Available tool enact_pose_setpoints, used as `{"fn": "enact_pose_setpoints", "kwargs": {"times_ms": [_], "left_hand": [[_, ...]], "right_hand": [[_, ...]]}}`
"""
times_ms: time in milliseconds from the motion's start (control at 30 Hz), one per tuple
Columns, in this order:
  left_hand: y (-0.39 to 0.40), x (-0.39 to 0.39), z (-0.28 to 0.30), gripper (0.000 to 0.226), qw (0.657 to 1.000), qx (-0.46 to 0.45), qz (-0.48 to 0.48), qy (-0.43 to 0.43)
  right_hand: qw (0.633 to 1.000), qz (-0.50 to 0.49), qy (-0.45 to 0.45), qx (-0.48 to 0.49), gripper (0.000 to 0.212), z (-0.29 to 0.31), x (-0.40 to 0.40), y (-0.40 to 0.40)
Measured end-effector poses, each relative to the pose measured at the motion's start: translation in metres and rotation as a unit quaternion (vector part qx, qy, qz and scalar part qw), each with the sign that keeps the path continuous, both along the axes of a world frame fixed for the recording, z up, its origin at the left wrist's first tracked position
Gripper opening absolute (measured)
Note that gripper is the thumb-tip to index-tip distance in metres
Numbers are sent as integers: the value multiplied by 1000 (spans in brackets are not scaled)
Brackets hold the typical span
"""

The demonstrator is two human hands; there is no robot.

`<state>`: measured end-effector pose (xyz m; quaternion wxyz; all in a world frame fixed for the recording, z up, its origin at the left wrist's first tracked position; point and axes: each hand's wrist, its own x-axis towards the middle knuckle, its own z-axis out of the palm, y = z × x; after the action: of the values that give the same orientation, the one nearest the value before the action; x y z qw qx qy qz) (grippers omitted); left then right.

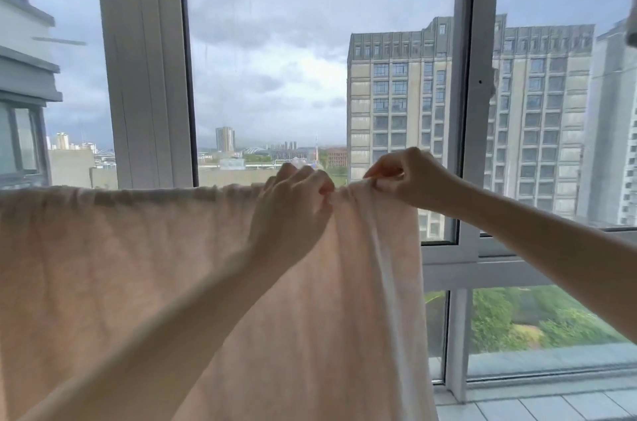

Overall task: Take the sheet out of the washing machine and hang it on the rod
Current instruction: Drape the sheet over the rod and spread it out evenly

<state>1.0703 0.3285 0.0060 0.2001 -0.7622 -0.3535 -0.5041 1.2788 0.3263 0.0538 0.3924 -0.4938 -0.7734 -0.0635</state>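
rod wholly hidden under sheet [138, 265], sheet cut off left and below

The rod itself is hidden: the pale pink sheet [138, 265] is draped over it along a level line running from the left edge of the view to just right of centre, and the cloth covers it wholly there. The sheet's top fold is gathered in small wrinkles along that line and bunched more tightly near its right end. From the fold the cloth hangs straight down, out of view at the bottom.
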Motion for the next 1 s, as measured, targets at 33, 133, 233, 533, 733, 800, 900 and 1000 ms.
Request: {"fn": "enact_pose_setpoints", "kwargs": {"times_ms": [33,133,233,533,733,800,900,1000], "left_hand": [[-8,9,-3,8,1000,-7,0,18],[-20,35,-7,27,995,-95,23,32],[-20,51,-4,38,988,-145,46,5],[-22,69,-23,26,991,-126,40,14],[-30,88,-30,58,991,-118,59,2],[-26,93,-26,66,987,-142,76,-20],[-24,94,-21,38,985,-147,68,-61],[-27,88,-17,11,966,-199,-29,-159]], "right_hand": [[1000,10,13,-11,20,3,-1,-1],[999,15,23,-19,32,10,-1,-6],[1000,3,-27,-3,42,13,8,-10],[989,1,-116,-86,22,9,53,-7],[997,17,-73,9,12,5,38,1],[996,31,-77,37,10,5,27,3],[991,73,-110,-12,11,11,21,6],[982,80,-139,-96,17,18,28,17]]}}
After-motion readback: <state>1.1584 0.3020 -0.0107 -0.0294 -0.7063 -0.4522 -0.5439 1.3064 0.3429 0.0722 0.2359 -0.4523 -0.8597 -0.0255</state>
